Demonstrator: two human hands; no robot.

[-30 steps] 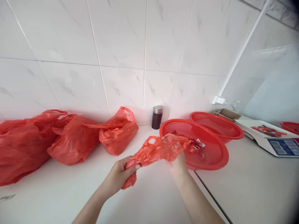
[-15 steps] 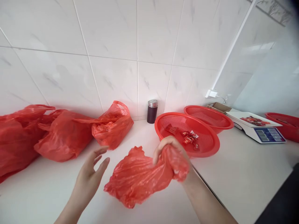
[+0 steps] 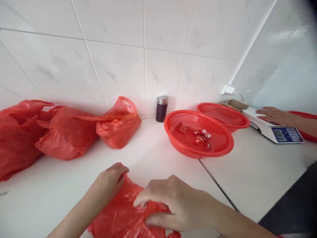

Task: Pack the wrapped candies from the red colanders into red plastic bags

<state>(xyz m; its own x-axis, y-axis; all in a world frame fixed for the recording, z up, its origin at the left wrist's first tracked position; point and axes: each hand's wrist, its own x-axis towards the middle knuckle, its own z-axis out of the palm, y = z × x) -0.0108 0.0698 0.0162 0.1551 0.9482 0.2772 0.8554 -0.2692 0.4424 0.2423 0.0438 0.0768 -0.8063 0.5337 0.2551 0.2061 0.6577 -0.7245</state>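
A thin red plastic bag (image 3: 119,211) lies crumpled low in front of me over the white table. My left hand (image 3: 111,178) is closed on its upper left edge, fingertips partly hidden. Over the bag's right part is my right hand (image 3: 170,201), thumb and fingers curled around a fold of the film. Beyond my hands stands a red perforated basket (image 3: 173,143) with several small red-wrapped packets (image 3: 200,137) in it.
Filled red bags (image 3: 68,132) line the wall at left. A dark silver-lidded flask (image 3: 161,110) stands at the back. Another red basket (image 3: 223,110) and a digital scale (image 3: 284,135) are at right, where a co-worker's hand (image 3: 274,115) reaches over the scale.
The bag has come down nearer to me. My left hand, open and apart before, now grips its edge. My right hand has lowered with it. A co-worker's hand has appeared at the scale.
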